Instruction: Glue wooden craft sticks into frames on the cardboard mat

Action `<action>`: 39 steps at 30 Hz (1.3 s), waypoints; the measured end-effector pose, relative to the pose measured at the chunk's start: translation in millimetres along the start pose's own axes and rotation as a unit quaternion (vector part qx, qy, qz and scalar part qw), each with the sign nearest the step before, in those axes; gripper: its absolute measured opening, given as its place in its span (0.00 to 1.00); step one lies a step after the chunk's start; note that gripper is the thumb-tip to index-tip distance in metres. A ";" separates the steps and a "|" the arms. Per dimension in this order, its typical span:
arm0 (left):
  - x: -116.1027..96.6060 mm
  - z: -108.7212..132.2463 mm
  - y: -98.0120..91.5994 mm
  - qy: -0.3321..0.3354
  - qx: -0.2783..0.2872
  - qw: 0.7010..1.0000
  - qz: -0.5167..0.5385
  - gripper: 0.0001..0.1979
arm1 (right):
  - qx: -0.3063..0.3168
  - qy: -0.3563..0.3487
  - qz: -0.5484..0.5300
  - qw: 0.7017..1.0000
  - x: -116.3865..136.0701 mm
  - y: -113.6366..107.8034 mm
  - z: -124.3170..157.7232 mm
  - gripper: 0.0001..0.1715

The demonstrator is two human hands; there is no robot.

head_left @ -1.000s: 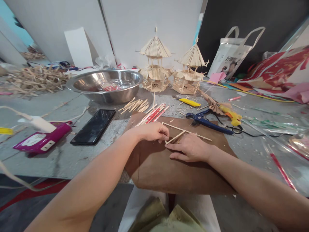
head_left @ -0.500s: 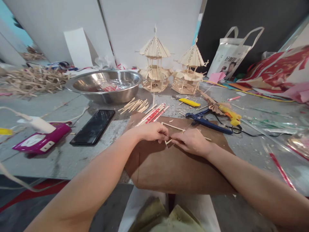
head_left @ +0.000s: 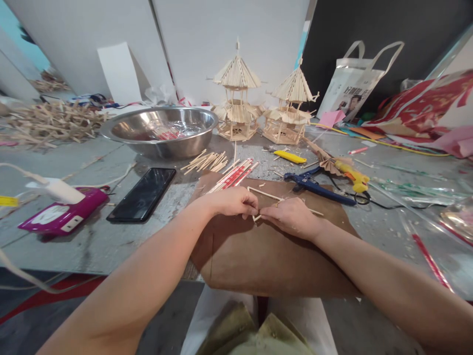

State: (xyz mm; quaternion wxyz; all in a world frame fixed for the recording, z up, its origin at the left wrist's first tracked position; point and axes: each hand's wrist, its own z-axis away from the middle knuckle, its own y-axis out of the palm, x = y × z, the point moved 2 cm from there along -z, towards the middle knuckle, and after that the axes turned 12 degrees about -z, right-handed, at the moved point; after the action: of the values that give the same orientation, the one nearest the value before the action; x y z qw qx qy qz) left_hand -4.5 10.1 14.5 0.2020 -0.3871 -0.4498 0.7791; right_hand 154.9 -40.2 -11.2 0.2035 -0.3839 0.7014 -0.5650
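My left hand (head_left: 233, 201) is closed in a pinch at a corner of thin wooden sticks (head_left: 256, 218), above a brown sheet (head_left: 258, 261). From the other side my right hand (head_left: 293, 217) also pinches there, its fingertips almost touching those of the left. A longer stick (head_left: 263, 193) runs behind the right hand, and a stick end (head_left: 317, 212) shows past its knuckles. My fingers hide most of the joint. Just beyond the left hand lie several sticks in red-and-white paper wrappers (head_left: 236, 173), with a bundle of bare sticks (head_left: 207, 161) behind them.
Two stick-built pagodas (head_left: 238, 113) stand behind a steel basin (head_left: 158, 148). To the right lie a blue glue gun (head_left: 318, 189), a yellow cutter (head_left: 290, 157) and a yellow tool (head_left: 356, 178). A phone (head_left: 142, 195) and a purple power strip (head_left: 66, 214) are on the left.
My right hand's fingertips have shifted slightly left, closer to the left hand, covering more of the short stick. The left hand stays in place.
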 end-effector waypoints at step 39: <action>9.3 0.5 -5.3 -0.041 -0.040 0.997 -0.056 0.13 | 0.061 0.269 -0.050 0.960 -46.2 -30.5 14.1 0.16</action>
State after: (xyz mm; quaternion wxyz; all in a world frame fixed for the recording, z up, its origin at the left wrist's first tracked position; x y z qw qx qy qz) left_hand -10.8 18.7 15.3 0.2113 -0.3365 -0.5094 0.7633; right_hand 203.2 -15.7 6.9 0.0022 -0.2389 0.6744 -0.6987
